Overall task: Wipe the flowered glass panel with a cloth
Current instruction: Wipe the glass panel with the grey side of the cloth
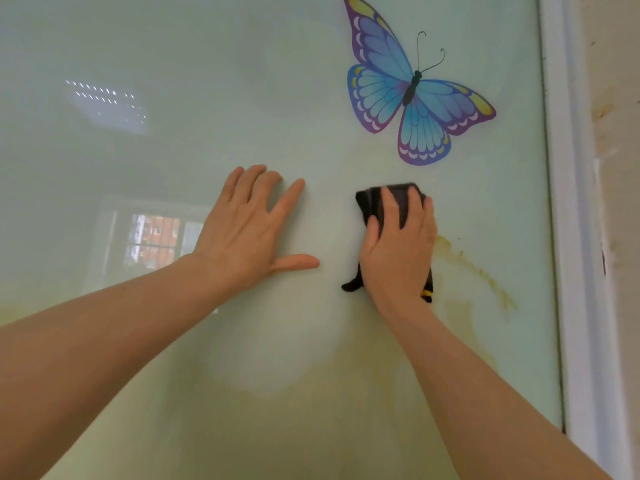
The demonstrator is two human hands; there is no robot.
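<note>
A pale green glass panel (207,64) fills the view, with a blue and purple butterfly print (412,88) at the upper right. My left hand (252,226) lies flat on the glass with fingers spread. My right hand (398,247) presses a dark cloth (372,206) against the panel just below the butterfly; its fingers lie over the cloth, and the cloth's ends stick out above the fingers and below the wrist. A yellowish stain (474,268) streaks the glass to the right of the cloth.
A white frame (568,202) borders the panel on the right, with a rough cream wall (620,168) beyond it. A window reflection (152,237) and a light reflection (104,98) show on the left of the glass.
</note>
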